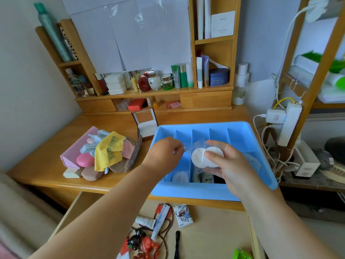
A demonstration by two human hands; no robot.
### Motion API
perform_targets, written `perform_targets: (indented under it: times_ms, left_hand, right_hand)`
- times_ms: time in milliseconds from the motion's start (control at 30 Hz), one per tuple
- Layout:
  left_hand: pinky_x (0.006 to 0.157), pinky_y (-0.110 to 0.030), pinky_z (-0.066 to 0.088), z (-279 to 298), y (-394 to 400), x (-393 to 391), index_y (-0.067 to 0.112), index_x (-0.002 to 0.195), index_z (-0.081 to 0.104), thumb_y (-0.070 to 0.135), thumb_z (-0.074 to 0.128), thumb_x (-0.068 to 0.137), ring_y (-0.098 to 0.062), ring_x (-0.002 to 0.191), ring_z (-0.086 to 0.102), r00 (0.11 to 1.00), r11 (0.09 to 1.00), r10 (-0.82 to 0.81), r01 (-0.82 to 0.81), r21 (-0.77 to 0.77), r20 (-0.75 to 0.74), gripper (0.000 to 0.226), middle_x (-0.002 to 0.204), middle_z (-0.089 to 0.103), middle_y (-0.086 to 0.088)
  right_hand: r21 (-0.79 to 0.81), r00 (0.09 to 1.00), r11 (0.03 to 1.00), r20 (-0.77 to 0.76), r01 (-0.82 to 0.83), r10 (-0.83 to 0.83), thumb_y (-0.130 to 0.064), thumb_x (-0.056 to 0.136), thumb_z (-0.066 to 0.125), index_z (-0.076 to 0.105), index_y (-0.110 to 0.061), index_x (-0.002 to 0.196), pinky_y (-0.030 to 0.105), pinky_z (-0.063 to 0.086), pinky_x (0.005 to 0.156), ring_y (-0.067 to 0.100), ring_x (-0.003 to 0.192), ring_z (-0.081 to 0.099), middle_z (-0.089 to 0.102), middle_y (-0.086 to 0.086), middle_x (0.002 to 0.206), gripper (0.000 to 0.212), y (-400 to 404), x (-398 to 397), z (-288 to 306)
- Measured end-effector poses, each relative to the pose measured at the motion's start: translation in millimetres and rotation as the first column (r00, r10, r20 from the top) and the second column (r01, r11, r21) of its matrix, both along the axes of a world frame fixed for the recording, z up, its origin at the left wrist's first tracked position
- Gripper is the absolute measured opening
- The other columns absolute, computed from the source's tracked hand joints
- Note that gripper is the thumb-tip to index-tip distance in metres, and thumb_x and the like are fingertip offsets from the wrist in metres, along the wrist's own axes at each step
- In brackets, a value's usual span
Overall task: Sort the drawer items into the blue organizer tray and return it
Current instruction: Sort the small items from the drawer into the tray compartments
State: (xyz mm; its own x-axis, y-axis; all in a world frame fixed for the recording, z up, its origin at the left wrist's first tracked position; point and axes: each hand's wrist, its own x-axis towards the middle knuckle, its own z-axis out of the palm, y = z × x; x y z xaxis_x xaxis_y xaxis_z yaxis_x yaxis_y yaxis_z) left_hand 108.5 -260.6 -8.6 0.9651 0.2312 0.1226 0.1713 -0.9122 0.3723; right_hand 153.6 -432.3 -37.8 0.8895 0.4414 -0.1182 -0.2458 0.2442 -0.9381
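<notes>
My right hand (pixel 222 165) holds white cotton pads (pixel 203 157) above the blue organizer tray (pixel 261 146). My left hand (pixel 166 152) pinches their clear wrapper (pixel 194 146). The yellow cloth's (pixel 110 152) print is unreadable.

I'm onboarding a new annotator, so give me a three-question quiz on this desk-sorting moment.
1. True or false: the blue organizer tray sits inside the open drawer.
2. What does the right hand hold?
3. The yellow cloth lies: A) in the tray B) on the pile left of the tray C) in the drawer.

Key: 1 false, it rests on the desk. 2 white round pads in a clear bag, pinched by the left hand. 3 B.
</notes>
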Motion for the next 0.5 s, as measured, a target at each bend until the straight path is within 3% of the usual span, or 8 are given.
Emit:
perform_targets:
  times_ms: [33, 67, 100, 133, 200, 333, 433, 500]
  left_hand:
    - [0.071, -0.025, 0.047, 4.9, -1.9, -4.1, 0.023, 0.098, 0.069, 0.042, 0.044, 0.097, -0.014, 0.081, 0.058, 1.0, 0.924, 0.022, -0.014, -0.381, 0.017, 0.031, 0.095, 0.067, 0.001]
    - [0.067, -0.023, 0.047, 10.2, -4.4, -8.0, 0.024, 0.097, 0.069, 0.051, 0.042, 0.094, -0.012, 0.073, 0.057, 1.0, 0.778, -0.013, 0.003, -0.629, -0.012, 0.038, 0.089, 0.069, 0.002]
    - [0.066, -0.021, 0.048, 14.2, -7.0, -12.4, 0.027, 0.1, 0.068, 0.056, 0.044, 0.091, -0.01, 0.067, 0.057, 0.996, 0.686, -0.085, 0.04, -0.726, -0.026, 0.039, 0.085, 0.069, 0.004]
    - [0.065, -0.018, 0.05, 15.7, -8.5, -15.3, 0.028, 0.102, 0.067, 0.052, 0.051, 0.09, -0.008, 0.063, 0.057, 0.987, 0.687, -0.158, 0.095, -0.72, -0.021, 0.032, 0.08, 0.069, 0.007]
    - [0.063, -0.016, 0.051, 15.1, -7.7, -14.7, 0.025, 0.104, 0.066, 0.026, 0.06, 0.091, -0.002, 0.058, 0.057, 0.985, 0.824, -0.174, 0.157, -0.544, 0.021, 0.014, 0.074, 0.066, 0.009]
    - [0.068, -0.015, 0.053, 18.7, 11.4, -5.3, 0.024, 0.094, 0.066, 0.007, 0.057, 0.09, -0.006, 0.08, 0.065, 0.987, 0.905, 0.067, -0.001, -0.425, 0.143, 0.019, 0.09, 0.069, 0.005]
    - [0.076, -0.029, 0.054, 15.5, 29.9, -4.2, 0.027, 0.091, 0.066, 0.011, 0.055, 0.09, -0.019, 0.09, 0.066, 0.995, 0.96, 0.099, -0.102, -0.261, -0.027, 0.02, 0.096, 0.067, 0.008]
    - [0.091, -0.034, 0.052, 8.2, 29.4, -7.5, 0.031, 0.089, 0.066, 0.014, 0.057, 0.09, -0.014, 0.097, 0.064, 0.983, 0.974, -0.013, -0.029, -0.226, -0.181, 0.02, 0.101, 0.067, 0.01]
  right_hand:
    - [-0.004, 1.0, 1.0, 0.006, 0.009, -0.009, -0.005, 0.088, 0.062, 0.062, -0.021, 0.104, 0.022, 0.057, 0.057, 0.017, 0.089, 0.06, 0.056, 0.0, 0.102, 0.023, 1.0, -0.7, -0.3]
    - [-0.008, 1.0, 1.0, 0.011, 0.015, -0.015, -0.005, 0.088, 0.062, 0.061, -0.021, 0.101, 0.022, 0.056, 0.057, 0.015, 0.088, 0.061, 0.056, 0.0, 0.1, 0.021, 2.2, -1.2, -0.6]
    - [-0.011, 1.0, 1.0, 0.016, 0.018, -0.017, -0.005, 0.089, 0.062, 0.061, -0.022, 0.099, 0.022, 0.056, 0.056, 0.014, 0.087, 0.062, 0.057, 0.001, 0.099, 0.019, 2.9, -1.8, -0.7]
    - [-0.013, 1.0, 1.0, 0.019, 0.019, -0.018, -0.006, 0.089, 0.062, 0.06, -0.022, 0.097, 0.021, 0.056, 0.055, 0.014, 0.087, 0.062, 0.057, 0.002, 0.098, 0.018, 3.5, -2.0, -0.6]
    - [-0.021, 0.999, 0.999, 0.022, 0.029, -0.028, -0.008, 0.089, 0.061, 0.059, -0.02, 0.094, 0.021, 0.056, 0.055, 0.015, 0.085, 0.063, 0.059, 0.004, 0.097, 0.014, 3.7, -2.0, -0.7]
    - [-0.034, 0.999, 0.998, 0.021, 0.048, -0.047, -0.009, 0.092, 0.058, 0.055, -0.017, 0.093, 0.026, 0.059, 0.059, 0.01, 0.071, 0.068, 0.065, 0.007, 0.092, 0.009, 2.7, -1.6, -1.7]
    - [-0.005, 0.996, 0.997, -0.048, 0.073, -0.073, -0.01, 0.095, 0.051, 0.055, -0.015, 0.091, 0.028, 0.059, 0.058, 0.018, 0.073, 0.067, 0.06, 0.011, 0.093, 0.008, 2.6, -1.2, -0.8]
    - [0.035, 0.988, 0.995, -0.123, 0.097, -0.092, -0.008, 0.095, 0.045, 0.056, -0.015, 0.088, 0.029, 0.059, 0.055, 0.024, 0.074, 0.065, 0.058, 0.011, 0.091, 0.015, 2.5, -0.2, 0.5]
